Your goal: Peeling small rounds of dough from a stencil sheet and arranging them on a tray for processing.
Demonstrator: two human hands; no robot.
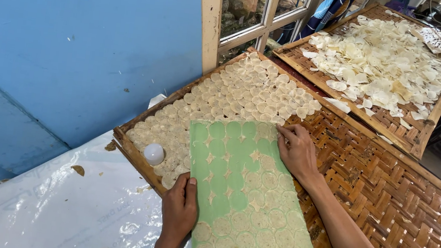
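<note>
Green plastic sheet (247, 200), covered in rows of thin round cracker discs, lies face-up across the near woven bamboo tray (390, 201), its far edge meeting the block of pale discs (241, 95) already laid out on the tray. Both hands rest flat on the sheet: the left hand (179, 208) has its fingers together and presses the sheet's left edge near the tray's wooden rim, while the right hand (297, 150) has its fingertips bent onto the far right corner. Neither hand pinches or lifts anything that I can see.

Doing this step well looks to me like a matter of even handling. The discs seem thin and soft, so the sheet should probably stay taut between the 2 hands and move slowly, with no sagging in the middle. Keeping its far edge lined up with the laid rows would likely avoid overlaps or gaps. A small white ball (153, 154) sits on the discs just left of the sheet and could be knocked. Beyond, a 2nd tray (427, 132) holds curled, dried chips (379, 65).
</note>
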